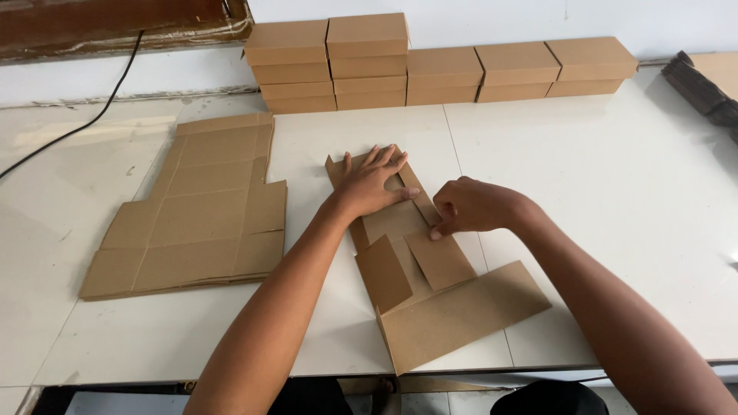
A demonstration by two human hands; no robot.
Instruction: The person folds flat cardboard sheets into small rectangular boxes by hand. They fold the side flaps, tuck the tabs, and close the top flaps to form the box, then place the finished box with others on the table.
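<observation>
A brown cardboard box blank lies partly folded on the white table in front of me. My left hand presses flat on its far end, fingers spread. My right hand is curled, its fingertips pinching the edge of a side flap near the blank's middle. Two small flaps stand up at the blank's centre, and a long panel stretches toward the front right.
A stack of flat unfolded box blanks lies to the left. Several finished brown boxes are stacked along the back wall. A black cable runs across the far left. Dark cardboard pieces sit at the far right.
</observation>
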